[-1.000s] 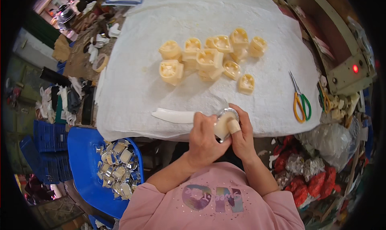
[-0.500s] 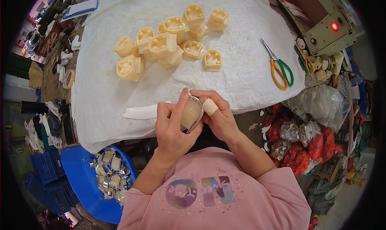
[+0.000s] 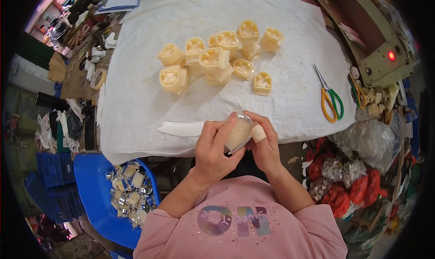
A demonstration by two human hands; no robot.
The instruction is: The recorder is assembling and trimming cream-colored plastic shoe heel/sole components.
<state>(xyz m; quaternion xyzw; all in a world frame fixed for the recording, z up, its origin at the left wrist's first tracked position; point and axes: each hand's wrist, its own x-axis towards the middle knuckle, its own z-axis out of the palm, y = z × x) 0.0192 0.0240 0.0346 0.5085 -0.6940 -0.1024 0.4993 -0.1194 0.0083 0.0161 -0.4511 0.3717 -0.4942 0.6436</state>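
Note:
In front of my body, at the table's near edge, I hold a shoe heel (image 3: 238,133) with a cream face and a shiny silver rim. My left hand (image 3: 212,143) is wrapped round its left side, the index finger lying along the face. My right hand (image 3: 264,145) pinches the silver rim at the upper right; a strip of tape is wound on its thumb. A curved white strip (image 3: 180,128) lies on the cloth left of my left hand. Farther back, several bare cream plastic heels (image 3: 215,59) sit in a loose heap.
White cloth (image 3: 136,109) covers the table. Scissors (image 3: 330,98) with orange and green handles lie at the right, near a metal machine (image 3: 383,64) with a red light. A blue tub (image 3: 90,182) of silver-covered heels stands lower left. Red and clear plastic bags (image 3: 351,182) lie lower right.
The whole view has shifted, so the table and hands appear farther right. Both hands keep hold of the heel at its rim, with only slight finger movement.

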